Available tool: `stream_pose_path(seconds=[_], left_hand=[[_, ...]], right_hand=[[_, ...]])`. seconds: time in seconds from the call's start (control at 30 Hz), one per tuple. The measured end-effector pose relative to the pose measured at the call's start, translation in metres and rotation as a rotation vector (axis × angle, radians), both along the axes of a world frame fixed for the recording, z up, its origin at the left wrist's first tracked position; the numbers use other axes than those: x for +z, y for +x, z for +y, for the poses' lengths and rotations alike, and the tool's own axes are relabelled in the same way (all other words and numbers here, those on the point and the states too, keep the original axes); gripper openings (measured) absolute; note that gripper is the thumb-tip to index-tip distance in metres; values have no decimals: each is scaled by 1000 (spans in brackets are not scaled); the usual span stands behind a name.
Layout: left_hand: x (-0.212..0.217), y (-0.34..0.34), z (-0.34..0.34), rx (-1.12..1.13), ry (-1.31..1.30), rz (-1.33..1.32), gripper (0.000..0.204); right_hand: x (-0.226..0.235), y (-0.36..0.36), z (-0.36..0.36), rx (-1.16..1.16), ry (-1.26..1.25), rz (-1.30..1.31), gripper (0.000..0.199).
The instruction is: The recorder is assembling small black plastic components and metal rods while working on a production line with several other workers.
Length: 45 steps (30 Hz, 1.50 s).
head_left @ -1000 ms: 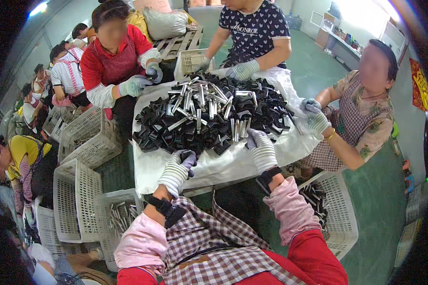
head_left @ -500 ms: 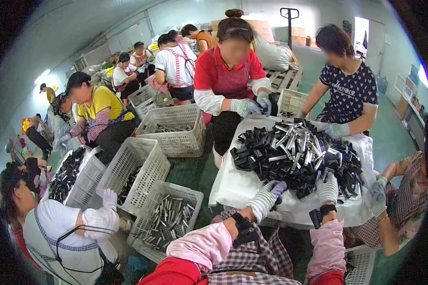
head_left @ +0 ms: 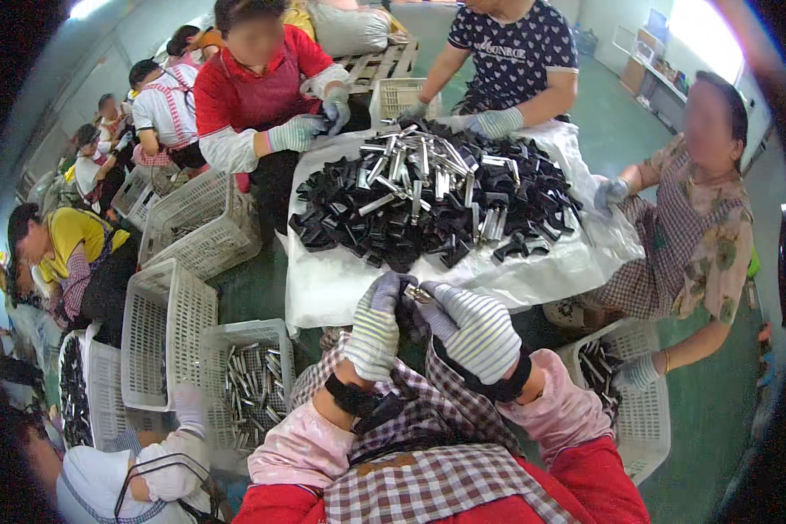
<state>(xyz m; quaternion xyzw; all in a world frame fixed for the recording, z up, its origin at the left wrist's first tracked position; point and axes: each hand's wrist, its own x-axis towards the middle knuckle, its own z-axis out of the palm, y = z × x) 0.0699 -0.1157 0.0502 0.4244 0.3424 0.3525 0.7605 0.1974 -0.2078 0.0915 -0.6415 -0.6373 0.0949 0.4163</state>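
My left hand [head_left: 375, 327] and my right hand [head_left: 476, 332], in striped knit gloves, meet in front of my checked apron, at the near edge of the table. Between their fingertips is a short, shiny metal piece [head_left: 418, 295], gripped from both sides. Something dark shows at my left fingertips; I cannot tell whether it is a part or the glove. Beyond my hands, a large pile of black angular parts [head_left: 393, 227] covers the middle of the white table sheet [head_left: 341, 284]. Several shiny metal tubes [head_left: 380, 203] lie loose on top of it.
On my left stand a crate of metal tubes [head_left: 284, 336] and more white crates [head_left: 140, 341]. Another crate [head_left: 651, 415] is at my right, with a co-worker's gloved hand [head_left: 637, 374] at it. Two co-workers sit across the table, their hands near the pile.
My hands have drawn back from the pile and come together, with a metal piece now between them. My view has swung right and down. The right-hand co-worker's arm now reaches a crate.
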Motion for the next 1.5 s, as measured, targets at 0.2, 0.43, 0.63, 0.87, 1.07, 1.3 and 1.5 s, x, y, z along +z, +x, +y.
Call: stream_pose_path(seconds=[0.2,0.43,0.63,0.87,1.07,1.3,1.5], left_hand=[[-8,7,-21,117,18,10,41],[8,-1,-33,192,418,241,37],[-3,-12,-17,-83,431,371,33],[-6,-29,-19,-261,374,482,41],[-9,-33,-11,-298,421,385,36],[6,-30,-33,-151,529,372,33],[12,-31,-35,-218,497,379,34]], right_hand=[[-10,-7,-12,-61,-35,-135,23],[-10,-23,-17,-86,-74,-136,18],[-13,-16,-23,116,-145,-330,20],[-21,-8,-15,222,-220,35,30],[-26,-20,-16,120,-250,122,36],[-17,-28,-31,26,-164,106,32],[-12,-23,-35,81,-306,419,31]])
